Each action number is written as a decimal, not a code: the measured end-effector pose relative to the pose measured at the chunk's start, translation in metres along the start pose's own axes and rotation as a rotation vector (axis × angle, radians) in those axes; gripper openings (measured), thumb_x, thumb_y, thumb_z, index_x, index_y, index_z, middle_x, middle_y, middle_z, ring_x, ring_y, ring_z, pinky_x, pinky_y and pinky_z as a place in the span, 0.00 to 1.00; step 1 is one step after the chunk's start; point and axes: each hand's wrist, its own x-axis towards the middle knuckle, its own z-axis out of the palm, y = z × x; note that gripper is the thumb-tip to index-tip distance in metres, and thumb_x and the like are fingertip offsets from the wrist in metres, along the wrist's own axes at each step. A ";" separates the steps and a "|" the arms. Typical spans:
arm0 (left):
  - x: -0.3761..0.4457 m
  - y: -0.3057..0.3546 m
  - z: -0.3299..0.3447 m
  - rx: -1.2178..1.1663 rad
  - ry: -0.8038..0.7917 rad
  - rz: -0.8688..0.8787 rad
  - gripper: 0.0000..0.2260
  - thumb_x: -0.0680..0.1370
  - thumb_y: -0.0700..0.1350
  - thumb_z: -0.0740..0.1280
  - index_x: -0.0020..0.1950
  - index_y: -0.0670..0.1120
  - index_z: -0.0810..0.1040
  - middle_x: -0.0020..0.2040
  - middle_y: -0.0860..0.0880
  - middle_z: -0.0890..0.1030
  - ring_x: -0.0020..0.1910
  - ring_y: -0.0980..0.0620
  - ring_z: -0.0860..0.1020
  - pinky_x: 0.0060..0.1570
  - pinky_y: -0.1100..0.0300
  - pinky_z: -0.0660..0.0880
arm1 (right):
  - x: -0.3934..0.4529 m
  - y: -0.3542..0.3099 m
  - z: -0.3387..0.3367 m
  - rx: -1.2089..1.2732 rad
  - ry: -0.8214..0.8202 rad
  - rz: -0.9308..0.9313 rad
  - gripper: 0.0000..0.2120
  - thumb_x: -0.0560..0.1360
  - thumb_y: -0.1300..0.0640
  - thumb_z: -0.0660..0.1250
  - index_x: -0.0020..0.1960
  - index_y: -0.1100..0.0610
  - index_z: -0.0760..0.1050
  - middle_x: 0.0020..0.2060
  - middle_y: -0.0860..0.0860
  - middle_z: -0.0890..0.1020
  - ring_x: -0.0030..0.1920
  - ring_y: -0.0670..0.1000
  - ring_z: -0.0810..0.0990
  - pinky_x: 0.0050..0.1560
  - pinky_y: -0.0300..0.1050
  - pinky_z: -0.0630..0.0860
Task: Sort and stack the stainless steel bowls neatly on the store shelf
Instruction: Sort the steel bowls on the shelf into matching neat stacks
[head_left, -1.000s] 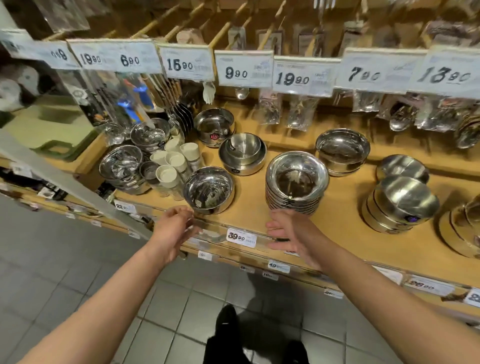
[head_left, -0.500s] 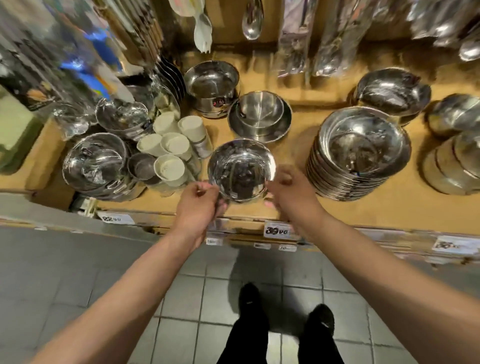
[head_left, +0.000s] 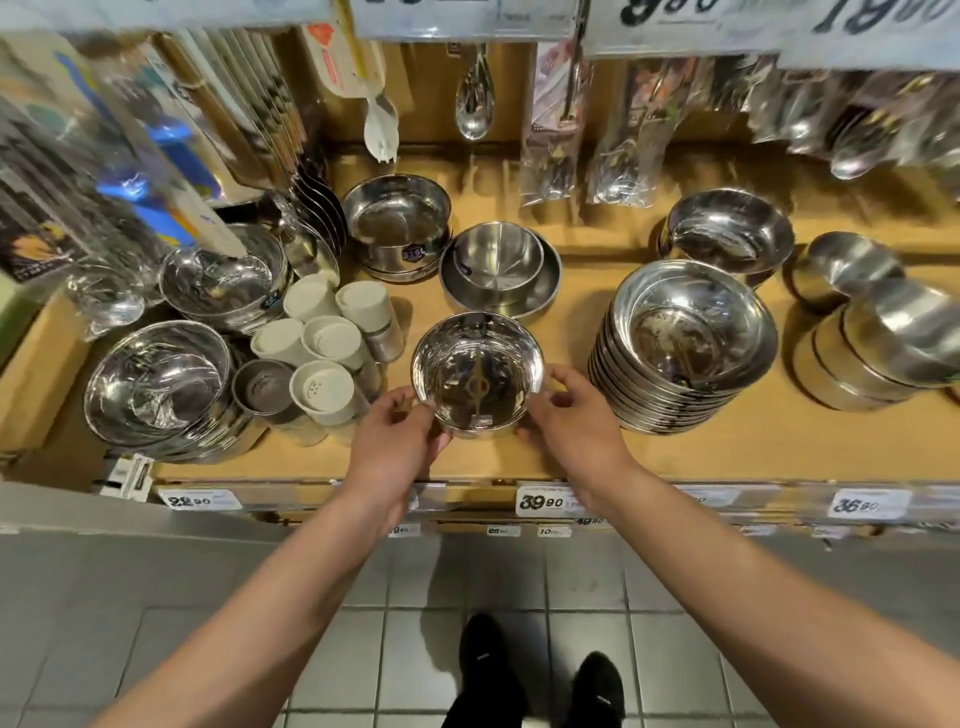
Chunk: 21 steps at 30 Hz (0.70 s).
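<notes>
Head view: bowl between left grip and right grip.

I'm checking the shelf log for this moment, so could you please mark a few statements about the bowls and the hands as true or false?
1. Both hands are at the single shiny bowl near the shelf's front edge. True: left hand and right hand flank it.
2. That bowl sits on top of the tall stack of bowls. False: it is apart, left of the stack.
3. White-capped shakers stand left of the bowl. True.
4. The bowl is upside down. False: its opening faces up.
</notes>
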 end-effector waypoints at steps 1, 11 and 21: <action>-0.002 0.000 0.000 0.001 -0.001 0.000 0.11 0.83 0.38 0.65 0.65 0.39 0.76 0.58 0.38 0.84 0.57 0.44 0.84 0.60 0.50 0.80 | -0.002 -0.001 0.000 -0.003 0.000 0.007 0.14 0.80 0.62 0.67 0.63 0.50 0.78 0.47 0.54 0.82 0.45 0.52 0.81 0.56 0.58 0.82; -0.059 0.035 0.003 0.223 0.052 0.197 0.08 0.81 0.43 0.66 0.60 0.48 0.78 0.51 0.44 0.85 0.47 0.48 0.84 0.51 0.50 0.83 | -0.043 -0.050 -0.015 -0.141 -0.010 -0.086 0.07 0.80 0.57 0.68 0.55 0.47 0.76 0.40 0.46 0.84 0.37 0.48 0.83 0.41 0.48 0.82; -0.059 0.090 0.021 0.123 0.043 0.287 0.04 0.80 0.39 0.67 0.50 0.46 0.80 0.45 0.48 0.80 0.45 0.49 0.79 0.61 0.37 0.78 | 0.018 -0.151 -0.019 -0.281 -0.164 -0.138 0.08 0.79 0.59 0.68 0.56 0.60 0.76 0.45 0.55 0.83 0.43 0.52 0.83 0.54 0.56 0.84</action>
